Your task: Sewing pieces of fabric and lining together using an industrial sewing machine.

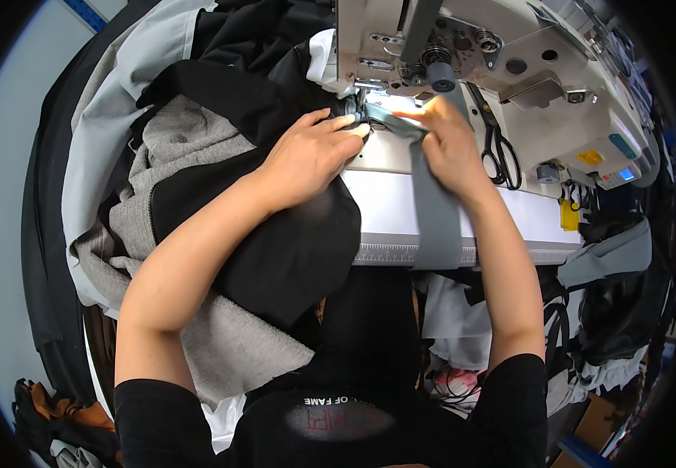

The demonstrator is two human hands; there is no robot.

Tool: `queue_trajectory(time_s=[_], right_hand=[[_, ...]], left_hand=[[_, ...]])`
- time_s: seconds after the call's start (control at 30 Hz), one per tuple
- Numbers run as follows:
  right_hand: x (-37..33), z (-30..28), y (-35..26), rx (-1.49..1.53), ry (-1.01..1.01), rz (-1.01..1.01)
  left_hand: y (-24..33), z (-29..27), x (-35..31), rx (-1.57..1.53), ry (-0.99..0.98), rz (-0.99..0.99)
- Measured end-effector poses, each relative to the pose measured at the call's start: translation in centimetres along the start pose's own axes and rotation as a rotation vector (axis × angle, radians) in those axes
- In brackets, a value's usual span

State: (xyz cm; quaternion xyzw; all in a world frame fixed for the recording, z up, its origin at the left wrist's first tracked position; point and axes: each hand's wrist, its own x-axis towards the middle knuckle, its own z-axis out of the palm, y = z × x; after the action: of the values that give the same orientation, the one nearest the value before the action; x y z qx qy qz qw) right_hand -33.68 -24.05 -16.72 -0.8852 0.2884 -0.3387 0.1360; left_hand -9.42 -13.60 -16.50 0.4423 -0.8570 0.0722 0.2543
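Observation:
A white sewing machine (509, 58) stands over the work, with its presser foot (363, 97) down by the fabric. My left hand (307, 160) lies on black fabric (291, 242), thumb and index fingertip closed on its edge just left of the foot. At the right of the foot, my right hand (451, 148) pinches a grey fabric strip (435, 210), which runs to the foot and hangs over the table's front edge. Motion smears the right fingertips a little. How the strip and black fabric meet under the foot is hidden.
Black scissors (498, 148) lie on the machine bed, right of my right hand. A ruler strip (385, 254) lines the front edge. Grey knit fabric (190, 144) and more black cloth heap up at left. A grey cloth piece (611, 256) hangs at right.

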Motion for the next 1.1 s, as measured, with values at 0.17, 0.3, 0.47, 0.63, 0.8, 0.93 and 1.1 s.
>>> queue_trajectory(time_s=[0.17, 0.3, 0.47, 0.63, 0.8, 0.93, 1.1], right_hand=[[1.0, -0.4, 1.9, -0.336, 0.148, -0.048], [1.9, -0.3, 1.6, -0.612, 0.171, -0.083], [1.0, -1.9, 2.1, -0.88, 0.1, 0.045], [-4.5, -4.1, -6.4, -0.464, 0.001, -0.076], [-7.4, 1.2, -13.7, 0.004, -0.217, -0.117], [-6.6, 4.8, -19.3, 0.897, -0.246, 0.328], [-3.2, 9.9, -24.1, 1.99, -0.119, 0.732]], left_hand=[[-0.4, 0.0, 0.3, 0.059, -0.077, -0.03], [0.2, 0.0, 0.2, 0.053, -0.074, -0.03], [4.6, -0.6, -2.2, 0.085, -0.054, -0.05], [10.9, -8.3, -8.3, 0.091, -0.317, -0.429], [5.0, -11.1, -16.5, 0.463, -0.279, -0.764], [-2.7, -11.7, -16.6, 0.283, -0.306, -0.671], [-13.5, -11.4, -15.9, 0.276, -0.428, -0.511]])
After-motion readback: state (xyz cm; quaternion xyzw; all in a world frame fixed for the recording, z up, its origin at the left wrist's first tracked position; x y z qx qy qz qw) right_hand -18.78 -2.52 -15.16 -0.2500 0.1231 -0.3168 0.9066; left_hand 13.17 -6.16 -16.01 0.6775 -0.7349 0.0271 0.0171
